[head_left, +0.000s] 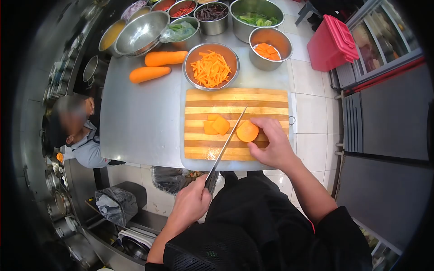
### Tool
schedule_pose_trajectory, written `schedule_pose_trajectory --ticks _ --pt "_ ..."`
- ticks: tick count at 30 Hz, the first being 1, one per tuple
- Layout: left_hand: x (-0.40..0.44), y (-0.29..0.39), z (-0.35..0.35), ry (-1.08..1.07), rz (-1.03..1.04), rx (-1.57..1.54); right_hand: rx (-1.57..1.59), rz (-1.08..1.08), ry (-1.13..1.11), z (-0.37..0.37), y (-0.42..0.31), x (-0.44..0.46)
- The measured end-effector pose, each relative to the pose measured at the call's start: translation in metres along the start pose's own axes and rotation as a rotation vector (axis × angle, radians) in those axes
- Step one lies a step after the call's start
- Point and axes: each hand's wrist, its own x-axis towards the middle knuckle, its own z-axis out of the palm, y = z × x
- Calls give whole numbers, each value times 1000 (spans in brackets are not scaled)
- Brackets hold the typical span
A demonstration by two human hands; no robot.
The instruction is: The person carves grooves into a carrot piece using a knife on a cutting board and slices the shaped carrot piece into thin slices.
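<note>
Standing on pale square floor tiles [311,115], shiny in spots. Steel-topped worktable [135,115] beside me; grey-doored cabinets [384,119] and glass-fronted case [384,38] one side, steel counter [80,180] opposite.

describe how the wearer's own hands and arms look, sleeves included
The left hand and right hand are ungloved. The right sleeve is black and leaves the forearm bare, with a thin red line beside it. Black mesh fabric shows near the bare left forearm.
</note>
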Motion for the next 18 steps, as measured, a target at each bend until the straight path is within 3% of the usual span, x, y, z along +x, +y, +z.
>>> schedule_pose_trajectory --ticks 6,18 --pt "-1 -3 5 -39 -61 -59 127 109 17 -9 -3 -3" --pt "13 -4 11 -77 -87 -78 104 24 86 2 7 -8"
